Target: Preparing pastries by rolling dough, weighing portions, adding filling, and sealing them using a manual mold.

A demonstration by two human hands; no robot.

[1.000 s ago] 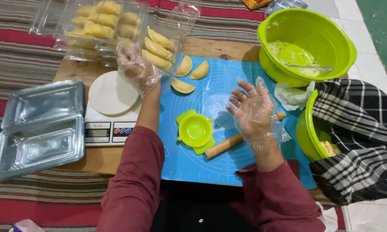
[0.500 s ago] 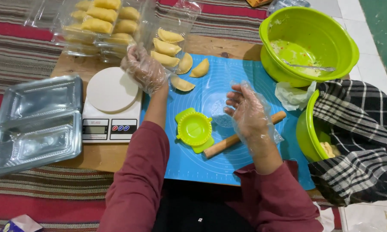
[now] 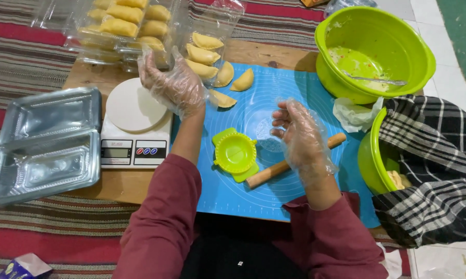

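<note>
Both hands wear clear plastic gloves. My left hand (image 3: 173, 82) hovers with fingers spread over the edge of the white kitchen scale (image 3: 134, 126), close to a clear tray of folded pastries (image 3: 204, 49) and three loose pastries (image 3: 227, 82) on the blue mat (image 3: 274, 196). My right hand (image 3: 300, 134) is held above the mat with its fingers loosely curled and nothing in it. Just below it lies a wooden rolling pin (image 3: 266, 174), and to its left sits a round green pastry press (image 3: 235, 152).
A large green bowl (image 3: 398, 31) with a spoon stands at the back right. A second green bowl (image 3: 370, 155) sits under a black checked cloth (image 3: 429, 165). An empty clear hinged tray (image 3: 44, 144) lies at left. More filled pastry trays (image 3: 124, 20) stand at the back.
My left hand has drawn back from the pastry tray toward the scale. My right hand has turned and its fingers have curled inward.
</note>
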